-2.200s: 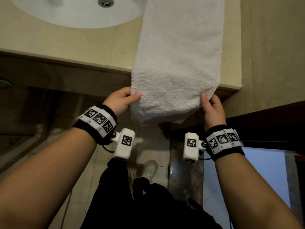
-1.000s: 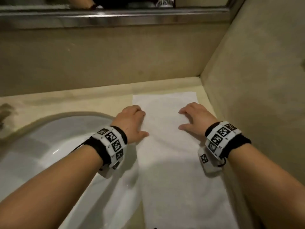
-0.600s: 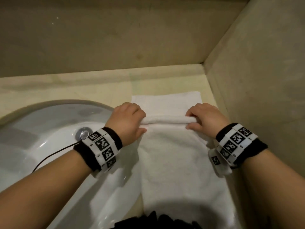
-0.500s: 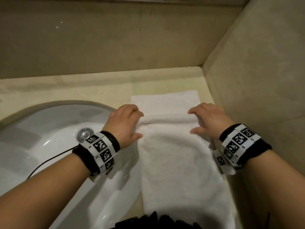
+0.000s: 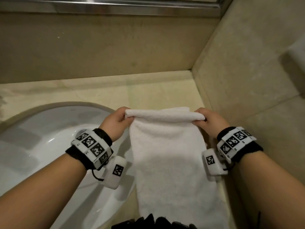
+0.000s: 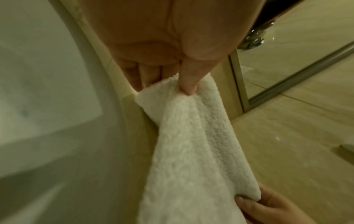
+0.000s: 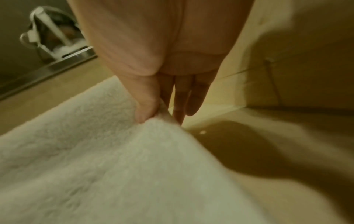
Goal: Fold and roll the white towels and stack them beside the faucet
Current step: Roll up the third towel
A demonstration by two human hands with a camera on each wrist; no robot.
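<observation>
A white towel (image 5: 168,154) lies lengthwise on the beige counter (image 5: 148,95), right of the sink, with its near end running out of the bottom of the head view. Its far end is doubled over into a thick fold, held a little above the counter. My left hand (image 5: 123,117) pinches the fold's left corner between thumb and fingers. My right hand (image 5: 202,119) pinches the right corner the same way. The left wrist view shows my thumb (image 6: 188,89) pressed into the towel (image 6: 191,151). In the right wrist view my thumb (image 7: 145,112) grips the towel (image 7: 95,166) edge.
The white sink basin (image 5: 41,146) lies left of the towel. The side wall (image 5: 247,80) stands close on the right, the back wall and a metal mirror frame (image 5: 115,5) behind. A chrome fitting (image 7: 51,37) shows blurred at the upper left of the right wrist view.
Both hands went from pressing the towel's folded far edge on the counter to pinching its two corners and lifting it. The fold has come nearer to me.
</observation>
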